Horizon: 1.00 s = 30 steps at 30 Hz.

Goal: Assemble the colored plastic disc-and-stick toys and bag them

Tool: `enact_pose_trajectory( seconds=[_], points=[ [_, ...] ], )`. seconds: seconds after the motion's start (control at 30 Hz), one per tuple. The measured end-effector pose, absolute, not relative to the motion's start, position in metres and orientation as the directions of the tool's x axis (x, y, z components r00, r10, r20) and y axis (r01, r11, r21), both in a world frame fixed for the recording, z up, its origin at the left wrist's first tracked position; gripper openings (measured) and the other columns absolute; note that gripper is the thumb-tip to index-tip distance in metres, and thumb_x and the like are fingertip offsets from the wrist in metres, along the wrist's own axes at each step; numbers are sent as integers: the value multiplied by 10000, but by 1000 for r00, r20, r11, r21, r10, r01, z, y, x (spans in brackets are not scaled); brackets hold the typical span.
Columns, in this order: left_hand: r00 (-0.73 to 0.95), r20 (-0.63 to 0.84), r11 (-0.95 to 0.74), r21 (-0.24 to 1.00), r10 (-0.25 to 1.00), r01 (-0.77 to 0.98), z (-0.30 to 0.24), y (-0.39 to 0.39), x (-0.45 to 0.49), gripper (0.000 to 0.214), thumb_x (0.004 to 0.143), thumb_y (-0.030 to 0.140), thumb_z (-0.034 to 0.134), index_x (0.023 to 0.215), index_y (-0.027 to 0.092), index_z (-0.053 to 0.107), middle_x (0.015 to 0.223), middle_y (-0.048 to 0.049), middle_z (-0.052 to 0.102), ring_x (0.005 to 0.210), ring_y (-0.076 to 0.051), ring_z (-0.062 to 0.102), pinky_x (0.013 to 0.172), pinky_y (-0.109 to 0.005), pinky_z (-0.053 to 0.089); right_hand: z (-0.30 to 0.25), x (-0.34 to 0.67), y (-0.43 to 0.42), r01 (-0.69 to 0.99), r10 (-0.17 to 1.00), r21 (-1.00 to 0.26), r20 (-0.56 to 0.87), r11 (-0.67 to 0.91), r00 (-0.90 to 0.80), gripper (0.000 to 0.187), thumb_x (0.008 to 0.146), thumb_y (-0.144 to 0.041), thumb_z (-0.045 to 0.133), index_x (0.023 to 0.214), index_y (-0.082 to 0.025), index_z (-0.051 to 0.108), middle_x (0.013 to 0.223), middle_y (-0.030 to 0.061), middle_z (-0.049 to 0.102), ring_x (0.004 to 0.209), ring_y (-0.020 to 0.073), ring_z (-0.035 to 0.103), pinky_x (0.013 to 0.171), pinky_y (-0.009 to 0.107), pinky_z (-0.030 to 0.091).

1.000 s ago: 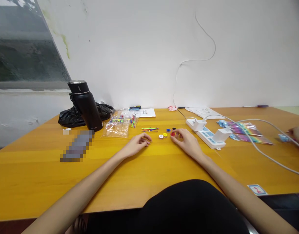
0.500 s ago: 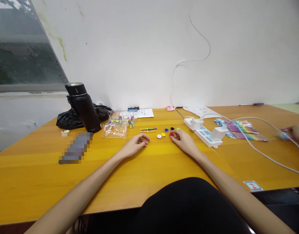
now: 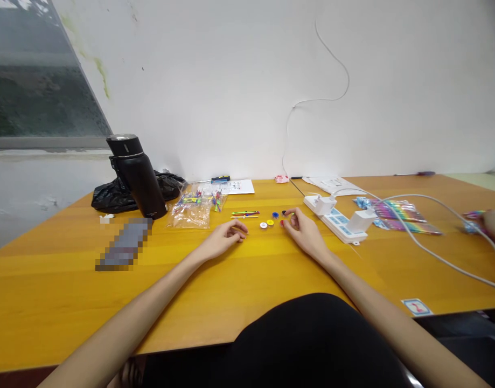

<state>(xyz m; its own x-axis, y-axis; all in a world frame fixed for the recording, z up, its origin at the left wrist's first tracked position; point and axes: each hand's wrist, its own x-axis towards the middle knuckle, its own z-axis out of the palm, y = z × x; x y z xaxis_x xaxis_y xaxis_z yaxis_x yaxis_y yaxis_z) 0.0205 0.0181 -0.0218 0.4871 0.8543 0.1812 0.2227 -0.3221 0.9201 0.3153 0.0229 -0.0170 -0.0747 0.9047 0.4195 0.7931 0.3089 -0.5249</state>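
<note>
My left hand (image 3: 225, 240) rests on the yellow wooden table (image 3: 247, 275) with its fingers curled in and nothing visible in them. My right hand (image 3: 304, 228) lies a little to the right, its fingertips pinched on a small red disc (image 3: 281, 222). Close by lie a white disc (image 3: 263, 225), a yellow disc (image 3: 270, 222), a blue disc (image 3: 275, 215) and a black disc (image 3: 284, 213). Thin coloured sticks (image 3: 245, 214) lie just beyond my left hand.
A clear bag of coloured pieces (image 3: 193, 209), a black flask (image 3: 136, 175) and a black plastic bag (image 3: 110, 197) sit at the left. A white power strip (image 3: 336, 218) with chargers and cable, and rainbow packets (image 3: 396, 215), are right. Another person's hand (image 3: 494, 223) is at the right edge.
My right hand has crept slightly farther over the red disc, and its fingers now cover the small green piece. My left hand has stayed put.
</note>
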Motion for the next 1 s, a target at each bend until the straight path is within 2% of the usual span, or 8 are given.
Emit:
enact_pose_trajectory(
  seconds=[0.1,0.17,0.27,0.37,0.43,0.67,1.0],
  points=[
    [464,204,-343,909,862,237,-19,20,16,172,905,209,516,1053,188,602,1103,-81,677,983,-183,669,939,-347,498,-13,304,12,755,887,-523,431,395,-165,173,973,-337,479,1059,-219,572,752,-6,573,688,168,560,656,279,382],
    [406,238,-370,884,882,286,-17,23,12,133,938,238,470,994,191,581,978,-49,674,897,-169,647,879,-323,485,-12,290,4,750,879,-486,393,448,-270,158,989,-331,460,1032,-225,569,725,-14,578,657,158,553,639,270,359],
    [328,289,-413,808,899,421,-18,26,6,184,980,258,381,901,204,538,770,6,593,739,-157,556,747,-293,430,-12,263,-1,763,840,-367,344,531,-419,161,998,-329,463,942,-215,563,699,-10,599,613,143,526,605,268,294],
    [362,309,-466,713,880,523,-20,25,3,191,978,242,377,899,206,548,791,7,600,753,-163,546,745,-291,398,-13,239,7,758,771,-195,321,622,-550,278,1000,-332,469,771,-195,544,679,19,614,606,139,500,603,290,237],
    [412,286,-488,671,865,558,-21,24,3,198,973,238,387,914,206,573,834,-2,638,793,-171,576,770,-292,399,-14,231,17,740,741,-147,311,656,-596,328,997,-334,476,706,-187,523,651,23,603,597,135,481,606,298,219],
    [460,258,-516,587,850,624,-18,18,9,192,964,253,413,944,215,601,841,-14,677,762,-181,593,716,-284,397,-13,236,28,676,740,-301,301,673,-602,340,990,-322,496,680,-185,461,641,-9,553,599,116,449,600,270,236],
    [472,258,-527,566,843,633,-21,21,7,172,952,240,419,947,221,589,837,-16,686,761,-185,600,727,-286,411,-6,235,21,673,749,-330,269,662,-605,333,990,-307,509,685,-185,455,643,-5,544,596,117,430,599,275,225]
  ],
)
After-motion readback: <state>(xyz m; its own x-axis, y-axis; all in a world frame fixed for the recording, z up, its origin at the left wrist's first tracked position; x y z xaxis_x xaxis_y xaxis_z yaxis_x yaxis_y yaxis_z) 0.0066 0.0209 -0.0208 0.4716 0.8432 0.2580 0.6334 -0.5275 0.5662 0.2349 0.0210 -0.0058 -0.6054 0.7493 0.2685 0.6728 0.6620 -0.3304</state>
